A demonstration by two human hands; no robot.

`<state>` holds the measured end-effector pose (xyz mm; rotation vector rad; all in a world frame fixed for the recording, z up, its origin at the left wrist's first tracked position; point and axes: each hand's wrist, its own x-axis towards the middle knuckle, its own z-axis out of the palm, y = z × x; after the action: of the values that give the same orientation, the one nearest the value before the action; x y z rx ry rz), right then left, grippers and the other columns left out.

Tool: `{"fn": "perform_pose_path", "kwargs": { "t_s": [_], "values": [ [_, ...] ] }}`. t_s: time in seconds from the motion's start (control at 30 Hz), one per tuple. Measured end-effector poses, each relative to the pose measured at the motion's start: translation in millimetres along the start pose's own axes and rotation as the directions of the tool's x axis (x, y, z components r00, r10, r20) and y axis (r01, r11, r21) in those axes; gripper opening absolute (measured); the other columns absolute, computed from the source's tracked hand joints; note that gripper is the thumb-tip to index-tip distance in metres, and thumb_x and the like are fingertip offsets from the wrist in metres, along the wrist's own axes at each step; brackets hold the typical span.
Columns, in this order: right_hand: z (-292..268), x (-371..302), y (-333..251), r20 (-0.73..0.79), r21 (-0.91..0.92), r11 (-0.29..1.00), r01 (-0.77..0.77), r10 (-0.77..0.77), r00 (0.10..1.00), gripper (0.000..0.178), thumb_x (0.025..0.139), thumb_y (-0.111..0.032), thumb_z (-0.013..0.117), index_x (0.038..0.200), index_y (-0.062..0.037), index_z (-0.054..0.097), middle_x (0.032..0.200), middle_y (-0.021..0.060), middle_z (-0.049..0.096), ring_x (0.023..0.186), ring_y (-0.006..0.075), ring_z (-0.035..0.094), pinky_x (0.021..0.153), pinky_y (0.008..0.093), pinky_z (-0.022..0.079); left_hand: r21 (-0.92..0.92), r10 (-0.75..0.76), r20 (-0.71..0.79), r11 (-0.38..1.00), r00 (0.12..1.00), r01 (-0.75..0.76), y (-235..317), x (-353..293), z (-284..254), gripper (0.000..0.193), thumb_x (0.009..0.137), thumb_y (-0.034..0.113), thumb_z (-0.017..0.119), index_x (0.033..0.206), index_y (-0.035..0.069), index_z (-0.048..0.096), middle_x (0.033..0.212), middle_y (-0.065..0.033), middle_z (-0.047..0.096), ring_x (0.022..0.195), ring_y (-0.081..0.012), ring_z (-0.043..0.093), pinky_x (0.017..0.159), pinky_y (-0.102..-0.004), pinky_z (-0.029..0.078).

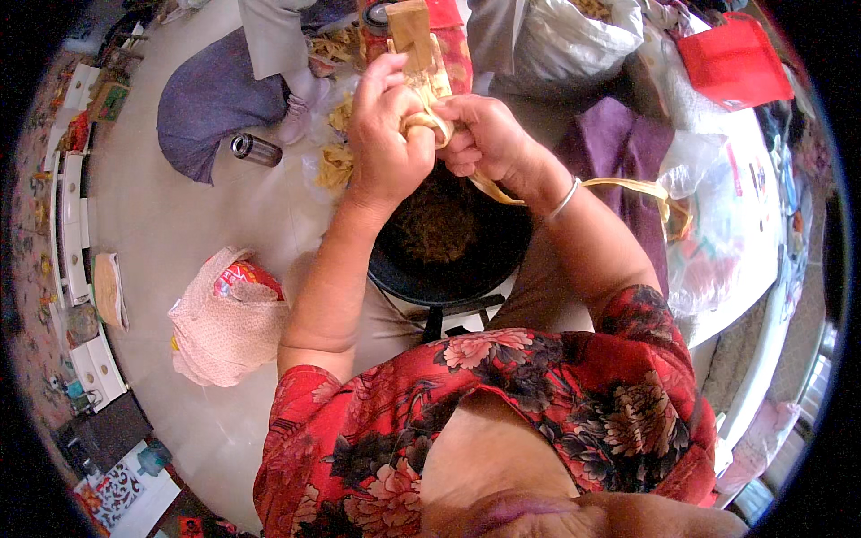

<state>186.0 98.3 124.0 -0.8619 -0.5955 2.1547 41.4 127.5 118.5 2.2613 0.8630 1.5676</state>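
My left hand (391,134) is closed around a pale yellow flat strip (439,120), which loops over its fingers. My right hand (487,134) pinches the same strip close beside the left. From there the tail runs behind my right wrist to a clear plastic bag (713,233) on the right. Just beyond my fingers stands a wooden block (411,36), with more pale yellow material against it; how they are joined is hidden. Beneath both hands sits a round black pan (387,269) with loose dark brown bits (439,224) inside.
Yellow pieces (334,167) lie on plastic to the left of my hands. Nearby are a dark tumbler (256,150), another person's shoe (300,115) and a blue-grey cloth (220,108). A pink cloth bundle (224,318) rests on the floor. Right: a white sack (574,45), red bag (735,63), purple cloth (614,148).
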Motion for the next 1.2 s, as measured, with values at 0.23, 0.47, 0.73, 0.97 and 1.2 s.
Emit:
{"fn": "perform_pose_path", "kwargs": {
  "t_s": [0.23,0.47,0.73,0.97,1.2],
  "values": [
    [10,-7,-9,-0.072,-0.623,0.773,0.118,-0.207,0.976,0.014,0.077,-0.02,0.055,0.075,-0.0071,0.052,0.054,-0.0031,0.041,0.044,0.0065,0.035,0.039,0.0213,0.027,-0.094,-0.3,0.132,0.945,0.945,0.314,4,-6,-7,0.006,0.068,0.002,0.044,0.066,0.002,0.049,0.059,-0.005,0.054,0.053,-0.0166,0.051,0.052,-0.0291,0.042],
    [-3,0,-2,0.166,-0.812,0.386,0.438,-0.567,0.807,0.014,0.078,-0.014,0.062,0.087,-0.0025,0.061,0.062,-0.0023,0.051,0.05,0.0046,0.042,0.042,0.0189,0.032,-0.265,-0.656,0.377,0.601,0.654,0.754,-5,-3,-13,0.006,0.067,0.005,0.052,0.066,0.001,0.056,0.054,-0.0076,0.053,0.049,-0.0143,0.048,0.046,-0.0273,0.039],
    [-7,-6,-10,0.241,-0.131,0.968,0.215,-0.179,0.954,0.016,0.086,-0.021,0.052,0.088,-0.0059,0.055,0.054,-0.0081,0.03,0.043,0.0026,0.026,0.037,0.0176,0.02,-0.017,-0.397,0.223,0.912,0.89,0.411,-2,0,-14,0.013,0.071,0.009,0.065,0.075,0.002,0.055,0.06,-0.0013,0.056,0.056,-0.0065,0.053,0.047,-0.025,0.041],
    [-1,-10,-10,0.066,-0.643,0.7,0.309,-0.351,0.934,0.025,0.089,-0.028,0.046,0.086,-0.0054,0.056,0.065,-0.0058,0.043,0.055,0.0036,0.037,0.044,0.0188,0.029,-0.029,-0.228,0.476,0.961,0.849,0.274,2,5,-22,0.022,0.076,0.023,0.063,0.076,0.002,0.057,0.055,0.0017,0.048,0.049,-0.0065,0.044,0.045,-0.0241,0.037],
    [6,-19,-18,0.004,-0.643,0.677,0.358,-0.464,0.886,0.026,0.086,-0.028,0.05,0.089,-0.0027,0.058,0.07,-0.0048,0.048,0.062,0.0049,0.042,0.052,0.0204,0.034,-0.491,-0.38,0.746,0.241,0.547,0.837,-2,6,-30,0.026,0.08,0.018,0.058,0.058,0.008,0.049,0.047,0.0046,0.041,0.037,-0.0062,0.038,0.036,-0.0206,0.03]
  ]
}}
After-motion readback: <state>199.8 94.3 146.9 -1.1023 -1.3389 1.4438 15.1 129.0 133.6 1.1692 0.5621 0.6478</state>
